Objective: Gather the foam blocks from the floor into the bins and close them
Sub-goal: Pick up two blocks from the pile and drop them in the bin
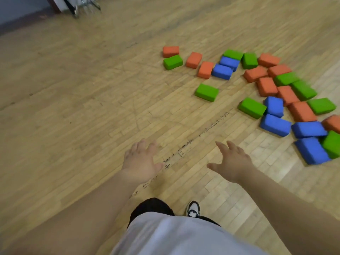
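orange, green, blue foam blocks (266,86), scattered

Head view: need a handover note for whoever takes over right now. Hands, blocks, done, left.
Left hand: open, fingers spread, holding nothing, above the light wooden floor.
Right hand: open too, also empty.
Orange, green and blue rectangular foam blocks: all on the floor, scattered ahead and to the right, several touching or overlapping. One lone green foam block lies apart, roughly straight ahead.
Bins: not in view.
Done: nothing that shows; no block is held.
Left: pick up every block, put them in the bins, close the bins.
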### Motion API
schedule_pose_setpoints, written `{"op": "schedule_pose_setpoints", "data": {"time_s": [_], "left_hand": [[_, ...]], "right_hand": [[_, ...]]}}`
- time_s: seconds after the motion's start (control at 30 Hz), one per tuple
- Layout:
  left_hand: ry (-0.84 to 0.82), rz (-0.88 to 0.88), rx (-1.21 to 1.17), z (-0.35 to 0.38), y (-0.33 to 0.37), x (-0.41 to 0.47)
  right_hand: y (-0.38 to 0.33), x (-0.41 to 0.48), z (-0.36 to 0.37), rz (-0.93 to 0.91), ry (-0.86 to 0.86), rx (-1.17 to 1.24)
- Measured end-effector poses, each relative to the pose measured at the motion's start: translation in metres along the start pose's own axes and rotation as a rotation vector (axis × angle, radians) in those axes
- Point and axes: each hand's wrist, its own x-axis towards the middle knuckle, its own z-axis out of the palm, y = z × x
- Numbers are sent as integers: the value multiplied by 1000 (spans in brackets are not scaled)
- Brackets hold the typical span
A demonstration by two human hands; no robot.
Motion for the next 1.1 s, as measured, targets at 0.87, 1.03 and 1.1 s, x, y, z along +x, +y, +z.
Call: {"op": "schedule_pose_setpoints", "data": {"time_s": [0.87,1.03,1.1], "left_hand": [[0,10,49,-259,-23,506],[0,8,28,-289,-10,601],[1,-19,2,-302,-1,642]], "right_hand": [[-94,483,-270,-11,50,8],[-92,580,-311,-26,28,4],[-91,627,-331,-54,24,13]]}}
